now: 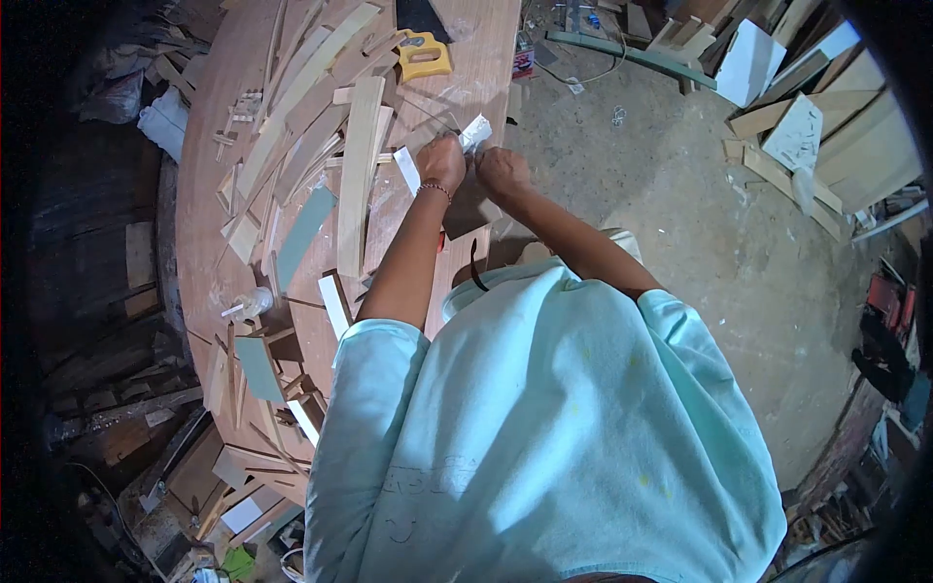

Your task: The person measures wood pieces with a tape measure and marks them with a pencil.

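My left hand (442, 160), with a bracelet at the wrist, is closed at the right edge of the wooden table. Close beside it, my right hand (502, 173) is also closed, its fingers curled inward. Between the two hands a small white, shiny piece (474, 132) sticks up, like a crumpled packet or strip; its lower part is hidden by the fingers. To the left of my left hand lies a white strip (407, 170). Below the hands, a brownish board (468, 214) shows at the table's edge.
Wood strips (360, 175) and offcuts cover much of the table (476, 58). A handsaw with a yellow handle (424, 55) lies at the far end. A clear container (258, 302) stands on the left. Boards (797, 136) lean at the right, beyond the concrete floor (680, 194).
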Available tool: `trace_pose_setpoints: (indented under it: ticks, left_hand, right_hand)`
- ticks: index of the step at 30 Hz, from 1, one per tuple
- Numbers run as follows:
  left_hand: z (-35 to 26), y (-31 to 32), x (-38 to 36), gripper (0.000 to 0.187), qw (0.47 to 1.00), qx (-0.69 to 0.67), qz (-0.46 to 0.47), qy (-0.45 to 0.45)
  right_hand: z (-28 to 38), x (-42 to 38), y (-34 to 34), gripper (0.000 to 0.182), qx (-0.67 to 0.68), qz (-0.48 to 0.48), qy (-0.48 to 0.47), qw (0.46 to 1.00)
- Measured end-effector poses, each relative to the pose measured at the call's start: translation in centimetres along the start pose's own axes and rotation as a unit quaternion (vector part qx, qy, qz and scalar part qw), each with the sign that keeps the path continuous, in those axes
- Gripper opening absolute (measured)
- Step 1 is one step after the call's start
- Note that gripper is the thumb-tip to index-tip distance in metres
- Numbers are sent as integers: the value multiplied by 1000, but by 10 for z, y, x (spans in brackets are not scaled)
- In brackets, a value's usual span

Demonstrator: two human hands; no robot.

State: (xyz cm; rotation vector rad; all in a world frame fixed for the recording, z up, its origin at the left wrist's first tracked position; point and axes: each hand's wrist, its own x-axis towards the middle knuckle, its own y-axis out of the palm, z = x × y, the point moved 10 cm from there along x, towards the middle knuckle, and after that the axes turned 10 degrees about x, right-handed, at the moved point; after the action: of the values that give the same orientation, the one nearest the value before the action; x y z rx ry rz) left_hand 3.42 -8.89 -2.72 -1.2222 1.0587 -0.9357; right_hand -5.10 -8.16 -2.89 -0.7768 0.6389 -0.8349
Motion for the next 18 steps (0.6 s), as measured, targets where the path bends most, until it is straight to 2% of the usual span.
trace_pose_setpoints:
  ticks: [4, 6, 9, 10, 12, 15, 18]
  left_hand:
    - [-2, 0, 3, 15, 1000, -10, 6, 10]
    - [0, 9, 4, 17, 998, -5, 54, 8]
    - [-1, 9, 3, 18, 995, -14, 94, 19]
    - [-2, 7, 6, 18, 996, -18, 90, 17]
    - [-3, 9, 1, 20, 996, -24, 80, 15]
    - [-6, 1, -1, 19, 999, -12, 32, 27]
    - [0, 6, 3, 19, 1000, -12, 16, 12]
  right_hand:
    - [0, -2, -3, 15, 1, -34, -24, 999]
    - [-5, -6, -2, 16, -4, -72, -20, 997]
    - [-26, -26, 13, 21, 11, -69, -59, 996]
    - [-19, -30, 1, 21, 7, -70, -62, 996]
    - [-27, -41, -6, 21, 39, -21, 28, 999]
    - [-22, -21, 5, 19, 6, -33, -12, 999]
    - [-16, 5, 12, 20, 22, -44, 4, 999]
